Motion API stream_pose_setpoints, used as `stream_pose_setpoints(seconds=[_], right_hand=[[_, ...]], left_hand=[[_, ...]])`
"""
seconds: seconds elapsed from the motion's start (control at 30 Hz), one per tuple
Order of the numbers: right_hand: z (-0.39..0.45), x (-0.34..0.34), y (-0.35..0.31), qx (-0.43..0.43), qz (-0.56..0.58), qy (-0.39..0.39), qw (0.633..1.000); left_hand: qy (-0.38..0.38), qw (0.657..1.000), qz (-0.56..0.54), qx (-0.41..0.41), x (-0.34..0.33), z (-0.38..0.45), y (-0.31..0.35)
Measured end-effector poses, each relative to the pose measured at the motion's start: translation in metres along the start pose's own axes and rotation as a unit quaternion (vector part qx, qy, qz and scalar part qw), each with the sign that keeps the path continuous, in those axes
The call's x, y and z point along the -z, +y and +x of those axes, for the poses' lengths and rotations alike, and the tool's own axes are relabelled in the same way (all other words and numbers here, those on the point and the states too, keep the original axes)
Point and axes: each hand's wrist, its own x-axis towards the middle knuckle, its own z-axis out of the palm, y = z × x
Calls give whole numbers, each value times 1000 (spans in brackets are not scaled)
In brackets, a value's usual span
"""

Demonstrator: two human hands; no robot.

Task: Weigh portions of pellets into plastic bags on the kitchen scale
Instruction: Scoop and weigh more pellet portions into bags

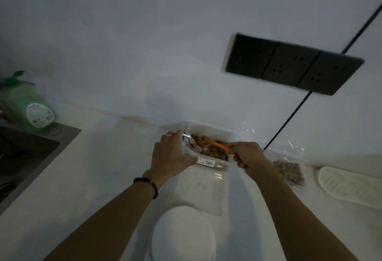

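Observation:
A clear plastic tub (pixel 210 131) of brown pellets (pixel 215 152) stands against the wall on the white counter. My left hand (pixel 172 153) grips a clear plastic bag (pixel 189 146) at the tub's left edge, with a few pellets in it. My right hand (pixel 247 157) pinches the handle of an orange scoop (pixel 215 144) whose bowl, loaded with pellets, is over the tub next to the bag's mouth. A round white kitchen scale (pixel 183 236) sits at the counter's near edge, nothing on it. A filled bag of pellets (pixel 288 170) lies to the right.
The tub's clear lid (pixel 198 190) lies between tub and scale. A dark sink (pixel 22 153) and a green dish-soap bottle (pixel 31 107) are at the left. A white perforated oval tray (pixel 351 185) lies at the right. Dark wall sockets (pixel 291 64) sit above, and loose clear bags (pixel 248 134) are beside the tub.

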Motion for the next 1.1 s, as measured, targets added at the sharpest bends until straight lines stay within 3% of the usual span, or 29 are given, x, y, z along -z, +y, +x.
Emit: stream_pose_setpoints(seconds=[0.13, 0.23, 0.37, 0.53, 0.63, 0.83, 1.1], right_hand=[[-11, 13, -11, 50, -7, -6, 999], [-23, 16, -23, 146, -84, -23, 985], [-37, 6, -28, 282, -278, -44, 917], [-47, 5, -25, 360, -325, -9, 874], [-48, 8, -22, 361, -329, 3, 873], [-33, 11, -16, 296, -227, 72, 925], [18, -18, 6, 172, -386, 104, 900]], left_hand=[[-13, 1000, -11, -1, 1, 3, 8], [-16, 999, -34, 9, 2, 5, 13], [-2, 998, -64, 12, 4, 3, 23], [8, 996, -94, 6, 5, 2, 27], [9, 996, -90, 14, 3, 1, 24], [13, 998, -58, 22, -1, -3, 15], [30, 999, -33, 1, 1, -9, -8]])
